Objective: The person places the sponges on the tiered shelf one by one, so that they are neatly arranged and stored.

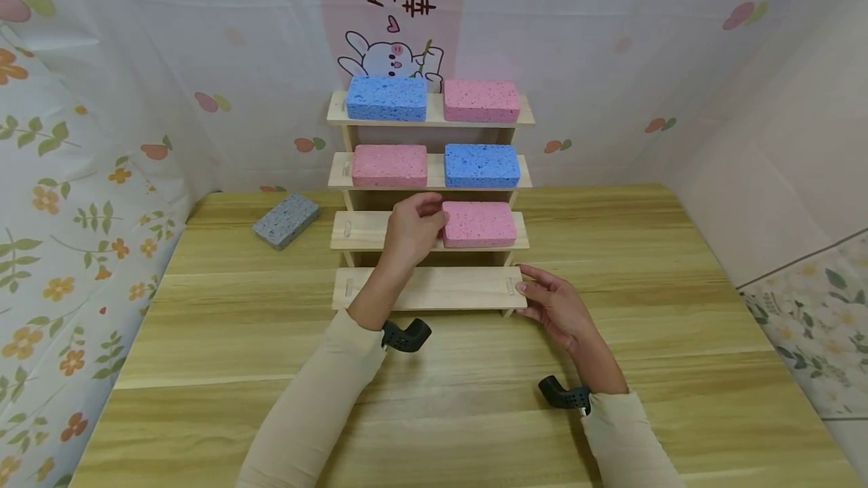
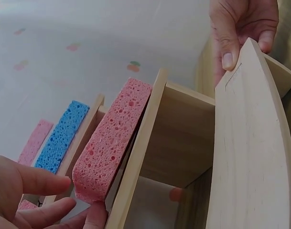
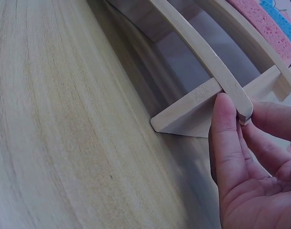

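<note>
A tiered wooden rack [image 1: 434, 288] stands on the table. On its second board from the bottom, toward the right, lies a pink sponge [image 1: 478, 224]. My left hand [image 1: 412, 230] is at that sponge's left end, a digit touching it and the other fingers loosely bent beside it. In the left wrist view, the pink sponge [image 2: 112, 140] sits on the board's edge beside my left fingers [image 2: 45, 183]. My right hand [image 1: 557, 306] pinches the right end of the lowest board, thumb on top and fingers beneath, as the right wrist view of my right hand [image 3: 260, 167] shows.
A blue sponge [image 1: 386, 99] and a pink sponge [image 1: 481, 102] lie on the top board. Below them are another pink sponge [image 1: 389, 166] and another blue sponge [image 1: 482, 166]. A grey sponge [image 1: 286, 221] lies left of the rack on the wooden table [image 1: 224, 330]. A patterned cloth hangs behind.
</note>
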A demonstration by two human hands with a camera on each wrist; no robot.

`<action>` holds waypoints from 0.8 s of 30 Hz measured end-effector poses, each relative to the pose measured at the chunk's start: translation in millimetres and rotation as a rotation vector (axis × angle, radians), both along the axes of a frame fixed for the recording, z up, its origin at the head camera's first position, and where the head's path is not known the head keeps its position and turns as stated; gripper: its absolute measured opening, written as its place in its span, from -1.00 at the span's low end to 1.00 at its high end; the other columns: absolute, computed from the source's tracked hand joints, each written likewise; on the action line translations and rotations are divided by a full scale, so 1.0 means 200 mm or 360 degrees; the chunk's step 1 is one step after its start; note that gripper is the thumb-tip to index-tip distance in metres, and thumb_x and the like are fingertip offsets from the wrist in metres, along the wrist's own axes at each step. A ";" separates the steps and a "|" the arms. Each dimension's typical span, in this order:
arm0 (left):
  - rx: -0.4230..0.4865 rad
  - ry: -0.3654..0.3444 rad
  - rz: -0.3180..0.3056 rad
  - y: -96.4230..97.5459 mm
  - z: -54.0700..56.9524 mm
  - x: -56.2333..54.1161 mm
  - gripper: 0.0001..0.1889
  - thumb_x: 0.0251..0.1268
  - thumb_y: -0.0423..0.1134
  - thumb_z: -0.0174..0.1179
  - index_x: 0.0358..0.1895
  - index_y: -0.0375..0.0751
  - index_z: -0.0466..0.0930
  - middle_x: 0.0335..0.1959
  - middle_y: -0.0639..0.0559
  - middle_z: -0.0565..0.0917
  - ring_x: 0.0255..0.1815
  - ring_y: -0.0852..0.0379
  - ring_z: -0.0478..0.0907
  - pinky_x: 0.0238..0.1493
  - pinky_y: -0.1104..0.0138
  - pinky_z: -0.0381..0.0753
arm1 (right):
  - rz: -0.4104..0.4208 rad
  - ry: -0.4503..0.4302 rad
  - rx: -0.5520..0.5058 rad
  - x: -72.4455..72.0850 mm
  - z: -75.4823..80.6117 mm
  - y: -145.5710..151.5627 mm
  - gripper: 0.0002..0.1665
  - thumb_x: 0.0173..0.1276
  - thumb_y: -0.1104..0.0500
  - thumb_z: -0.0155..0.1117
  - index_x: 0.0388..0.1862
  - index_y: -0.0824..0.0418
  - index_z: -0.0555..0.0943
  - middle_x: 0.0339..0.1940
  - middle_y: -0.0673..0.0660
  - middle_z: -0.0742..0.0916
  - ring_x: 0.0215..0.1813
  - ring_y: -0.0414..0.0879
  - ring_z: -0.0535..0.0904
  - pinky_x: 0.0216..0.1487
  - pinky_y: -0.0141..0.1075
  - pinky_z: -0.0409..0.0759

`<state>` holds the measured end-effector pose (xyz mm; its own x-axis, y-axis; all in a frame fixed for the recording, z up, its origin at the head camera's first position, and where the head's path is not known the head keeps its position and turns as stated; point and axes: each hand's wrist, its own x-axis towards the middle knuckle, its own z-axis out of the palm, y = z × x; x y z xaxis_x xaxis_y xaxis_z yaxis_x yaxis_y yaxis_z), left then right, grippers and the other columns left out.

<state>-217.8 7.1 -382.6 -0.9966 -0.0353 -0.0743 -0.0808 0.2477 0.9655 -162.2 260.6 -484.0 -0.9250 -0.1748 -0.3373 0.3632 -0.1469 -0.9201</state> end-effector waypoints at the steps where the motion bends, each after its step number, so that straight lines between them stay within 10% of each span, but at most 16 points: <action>1: 0.0003 -0.0012 0.0001 0.00 0.00 0.00 -0.68 0.32 -0.33 0.18 0.13 -0.25 0.59 -0.02 -0.10 0.65 -0.04 0.05 0.56 -0.09 0.28 0.64 | -0.0001 -0.0002 0.0000 0.00 0.00 0.00 -0.32 0.46 0.27 0.14 0.49 0.34 0.18 -0.05 0.02 0.65 -0.20 -0.16 0.66 -0.26 -0.39 0.67; 24: 0.0150 -0.0039 -0.0040 -0.16 0.05 0.07 -0.66 0.34 -0.31 0.19 0.16 -0.21 0.60 0.07 -0.08 0.63 0.00 0.06 0.61 0.00 0.27 0.62 | -0.0009 -0.0014 0.0007 0.00 0.00 0.00 -0.30 0.45 0.25 0.17 0.49 0.34 0.18 -0.05 0.01 0.65 -0.20 -0.17 0.65 -0.26 -0.40 0.67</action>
